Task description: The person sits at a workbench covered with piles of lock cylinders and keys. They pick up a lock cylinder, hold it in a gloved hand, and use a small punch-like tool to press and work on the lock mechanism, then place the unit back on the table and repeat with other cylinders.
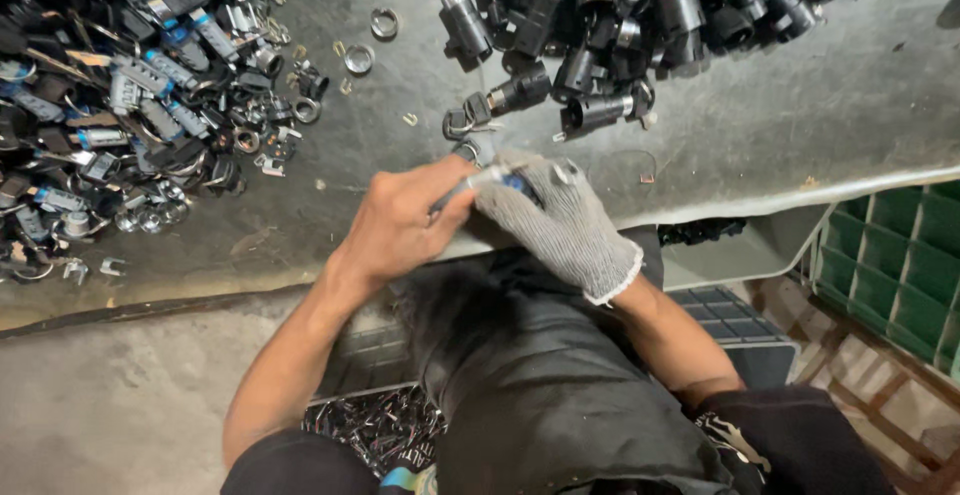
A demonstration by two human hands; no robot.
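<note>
Bare left hand (400, 223) and grey-gloved right hand (560, 220) pinch a small blue-and-silver cylindrical part (487, 181), long axis left-right, over the worn grey metal table (800, 115).

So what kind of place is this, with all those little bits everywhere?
Probably a small workshop where parts get sorted or put together. A worn grey worktable holds a heap of black cylinder parts and a pile of small metal pieces, and a green crate sits beside it.
</note>
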